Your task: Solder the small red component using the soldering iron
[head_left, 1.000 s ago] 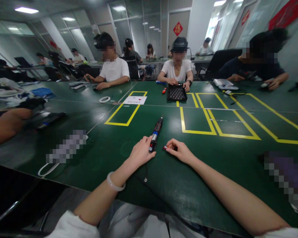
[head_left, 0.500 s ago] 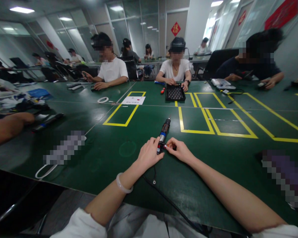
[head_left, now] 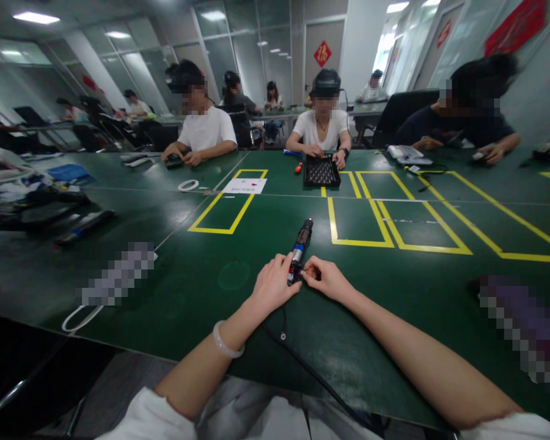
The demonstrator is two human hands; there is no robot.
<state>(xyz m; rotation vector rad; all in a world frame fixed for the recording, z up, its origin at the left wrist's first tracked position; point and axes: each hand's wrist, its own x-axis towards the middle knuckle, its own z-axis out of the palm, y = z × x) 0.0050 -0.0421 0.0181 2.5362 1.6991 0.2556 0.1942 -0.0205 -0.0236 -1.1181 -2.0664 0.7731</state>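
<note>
One dark, slim tool [head_left: 304,235] with a blue band is at the near middle of the green desk [head_left: 201,293], its narrow tip toward the far side. The left hand [head_left: 275,278] grasps its near end. The right hand [head_left: 330,279], just beside its right flank, pinches a small piece [head_left: 303,273], largely hidden by the fingertips; whether that is joined to the tool I cannot tell. Farther off, a black tray [head_left: 321,172] sits before a co-worker [head_left: 321,129], with a white sheet [head_left: 244,186] to its left.
</note>
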